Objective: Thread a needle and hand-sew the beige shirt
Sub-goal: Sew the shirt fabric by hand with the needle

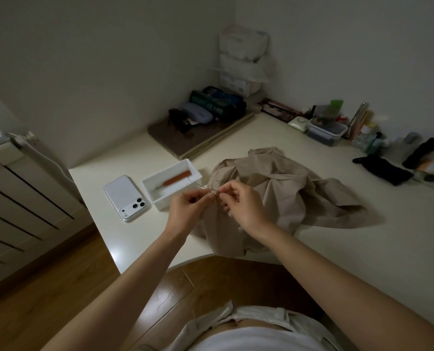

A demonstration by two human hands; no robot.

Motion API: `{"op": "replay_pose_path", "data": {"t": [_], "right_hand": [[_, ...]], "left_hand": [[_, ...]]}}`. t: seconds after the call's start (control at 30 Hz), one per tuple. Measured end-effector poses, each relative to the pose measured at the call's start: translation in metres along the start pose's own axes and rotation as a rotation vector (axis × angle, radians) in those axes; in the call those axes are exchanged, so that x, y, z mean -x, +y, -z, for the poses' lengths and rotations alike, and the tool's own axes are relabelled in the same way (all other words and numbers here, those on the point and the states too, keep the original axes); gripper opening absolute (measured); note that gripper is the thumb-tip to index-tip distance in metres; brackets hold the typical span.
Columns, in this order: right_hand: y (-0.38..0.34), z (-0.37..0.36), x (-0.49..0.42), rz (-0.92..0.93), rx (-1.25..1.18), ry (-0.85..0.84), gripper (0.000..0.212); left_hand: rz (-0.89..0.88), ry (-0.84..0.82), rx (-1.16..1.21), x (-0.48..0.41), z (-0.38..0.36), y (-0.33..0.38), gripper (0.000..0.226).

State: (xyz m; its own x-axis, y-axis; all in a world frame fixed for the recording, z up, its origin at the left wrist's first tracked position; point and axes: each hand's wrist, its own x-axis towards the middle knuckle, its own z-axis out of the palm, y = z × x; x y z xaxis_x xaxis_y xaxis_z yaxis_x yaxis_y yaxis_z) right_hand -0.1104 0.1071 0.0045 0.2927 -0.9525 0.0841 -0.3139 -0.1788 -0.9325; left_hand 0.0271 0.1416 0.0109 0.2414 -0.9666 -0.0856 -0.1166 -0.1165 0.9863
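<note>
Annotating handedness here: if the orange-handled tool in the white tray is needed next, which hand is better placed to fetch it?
Likely left: the left hand is beside the white tray holding the orange-handled tool; the right hand is over the beige shirt, farther off.

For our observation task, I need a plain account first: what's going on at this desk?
A person at a white desk holds both hands over a crumpled beige shirt. The left hand and right hand meet fingertip to fingertip, pinching a small glinting thing, apparently the needle; whether it is threaded is too fine to tell. A white tray with an orange-handled tool and a white phone lie to the left.
</note>
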Motion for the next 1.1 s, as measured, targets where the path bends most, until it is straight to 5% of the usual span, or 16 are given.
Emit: {"op": "replay_pose_path", "data": {"t": [0.23, 0.4, 0.57, 0.73, 1.0, 1.1], "right_hand": [[0.002, -0.001, -0.003, -0.052, -0.033, -0.002, 0.013], [0.002, 0.001, -0.005, 0.082, 0.199, 0.075, 0.017], [-0.001, 0.003, -0.009, 0.104, 0.284, -0.023, 0.024], [-0.007, -0.002, -0.014, 0.093, 0.184, -0.039, 0.008], [-0.018, 0.001, -0.022, 0.069, -0.131, -0.019, 0.016], [-0.023, 0.01, -0.028, 0.047, -0.169, -0.045, 0.021]], "left_hand": [[-0.02, -0.011, -0.063, -0.001, -0.002, -0.003, 0.008], [-0.026, -0.028, -0.144, -0.005, 0.0, -0.002, 0.008], [-0.093, -0.111, -0.241, -0.005, 0.002, -0.005, 0.012], [-0.158, -0.127, -0.361, -0.009, 0.001, -0.012, 0.009], [-0.129, -0.139, -0.492, -0.019, 0.008, -0.037, 0.008], [-0.043, -0.244, -0.489, -0.019, 0.011, -0.038, 0.034]]}}
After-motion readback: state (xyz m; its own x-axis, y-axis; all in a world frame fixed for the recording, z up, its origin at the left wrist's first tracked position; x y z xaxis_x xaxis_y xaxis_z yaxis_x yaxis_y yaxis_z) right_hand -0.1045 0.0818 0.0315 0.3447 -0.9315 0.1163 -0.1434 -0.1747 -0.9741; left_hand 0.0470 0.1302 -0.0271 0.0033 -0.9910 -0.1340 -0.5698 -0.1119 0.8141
